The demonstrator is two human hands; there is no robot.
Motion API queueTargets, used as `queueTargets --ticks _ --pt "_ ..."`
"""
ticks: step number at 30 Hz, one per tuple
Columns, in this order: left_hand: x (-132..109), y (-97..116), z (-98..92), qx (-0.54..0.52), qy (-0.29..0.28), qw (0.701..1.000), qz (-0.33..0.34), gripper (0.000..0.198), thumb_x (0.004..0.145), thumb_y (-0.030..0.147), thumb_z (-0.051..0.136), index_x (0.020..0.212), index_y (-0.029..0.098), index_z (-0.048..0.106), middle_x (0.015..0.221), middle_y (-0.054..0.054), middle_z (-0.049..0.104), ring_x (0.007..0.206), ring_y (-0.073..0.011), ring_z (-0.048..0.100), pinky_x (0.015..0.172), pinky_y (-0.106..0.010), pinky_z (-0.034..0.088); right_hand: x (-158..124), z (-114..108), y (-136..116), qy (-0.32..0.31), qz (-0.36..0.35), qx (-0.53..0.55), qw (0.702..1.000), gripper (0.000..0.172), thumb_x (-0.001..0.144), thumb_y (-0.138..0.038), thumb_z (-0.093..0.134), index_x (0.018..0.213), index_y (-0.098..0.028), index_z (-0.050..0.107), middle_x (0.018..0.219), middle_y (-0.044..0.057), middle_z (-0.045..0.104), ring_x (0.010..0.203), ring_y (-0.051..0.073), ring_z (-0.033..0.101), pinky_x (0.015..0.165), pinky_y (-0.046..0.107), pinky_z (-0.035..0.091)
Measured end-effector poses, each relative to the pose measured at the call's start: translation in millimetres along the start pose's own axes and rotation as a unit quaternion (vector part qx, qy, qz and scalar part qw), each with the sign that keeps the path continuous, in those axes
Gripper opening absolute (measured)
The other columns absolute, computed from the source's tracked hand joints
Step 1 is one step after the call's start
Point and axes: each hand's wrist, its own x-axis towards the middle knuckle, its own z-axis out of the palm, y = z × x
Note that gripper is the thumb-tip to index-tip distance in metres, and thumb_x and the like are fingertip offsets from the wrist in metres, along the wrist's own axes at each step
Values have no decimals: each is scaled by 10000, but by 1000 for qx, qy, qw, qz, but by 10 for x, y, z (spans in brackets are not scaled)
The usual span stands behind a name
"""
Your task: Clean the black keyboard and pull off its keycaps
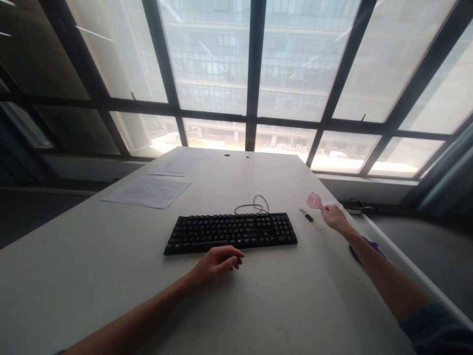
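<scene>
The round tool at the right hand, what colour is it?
Pink, with concentric rings; the round tool shows best in the head view.

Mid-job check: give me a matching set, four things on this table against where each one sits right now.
Things:
1 keyboard
2 papers
3 pink round tool
4 purple item

Places:
A beneath the right forearm, near the edge of the table
B far left part of the table
C pinched in the right hand
D mid-table, just beyond the left hand

Pairs: 1-D, 2-B, 3-C, 4-A
</scene>
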Motion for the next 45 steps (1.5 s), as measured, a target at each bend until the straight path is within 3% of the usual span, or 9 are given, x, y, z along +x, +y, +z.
queueTargets --ticks 3,6,10,13,17,24,30,41,45 --pt "-29 109 -57 27 13 999 39 310 955 390 599 1119 153 715 967 -100 737 877 -193 684 793 -308 542 -26 -9 -256 18 -18 38 999 184 908 -253 498 860 -153 645 805 133 716 716 211 648 617 282 387" --pt "-54 229 -289 60 115 989 65 314 951 388 590 1116 151 714 942 -89 742 883 -200 693 809 -313 553 -122 66 -669 39 -72 152 985 201 916 -310 493 968 -156 612 767 89 698 680 198 634 631 277 415" --pt "-150 210 -879 178 334 924 53 334 926 398 570 1101 154 717 941 -75 751 873 -209 696 811 -312 561 -382 268 -1381 40 -128 233 963 234 914 -350 485 1004 -168 601 754 56 673 645 188 586 629 278 402" --pt "-262 -26 -1343 237 429 872 12 385 894 391 535 1132 146 712 989 -88 758 908 -231 701 824 -331 565 -649 458 -1923 2 -167 257 952 244 930 -334 438 1004 -177 608 802 61 681 669 189 571 623 271 380" --pt "-353 -372 -1671 229 423 873 -78 430 813 392 537 1089 132 741 1067 -125 765 989 -287 707 947 -419 531 -1000 701 -2552 -67 -217 257 939 274 959 -287 390 1072 -185 616 821 55 687 725 198 596 650 264 380" --pt "-322 -467 -1633 231 381 892 -75 420 818 403 533 1053 147 769 1085 -107 769 1025 -280 703 945 -391 525 -1298 919 -3367 -121 -319 179 923 334 1012 -250 384 1262 -261 606 1111 52 711 961 203 647 757 268 393" --pt "-364 -464 -1647 212 366 903 -80 368 781 437 623 921 135 782 944 -105 783 901 -287 714 851 -382 540 -1503 944 -3468 -155 -377 103 907 422 1080 -409 249 1303 -320 595 1064 46 688 909 184 647 730 261 387" --pt "-404 -333 -1529 164 337 922 -94 376 742 422 709 977 140 795 973 -103 790 934 -285 728 870 -378 557 -1659 739 -3359 -184 -497 49 847 416 1053 -316 353 1440 -373 496 978 57 666 829 183 633 701 252 381" --pt "-396 -295 -1461 169 332 924 -84 360 747 394 707 990 143 797 990 -100 789 959 -288 723 891 -380 545 -1687 676 -3360 -172 -472 36 864 424 1056 -305 319 1441 -370 487 993 65 673 866 201 651 716 261 406"
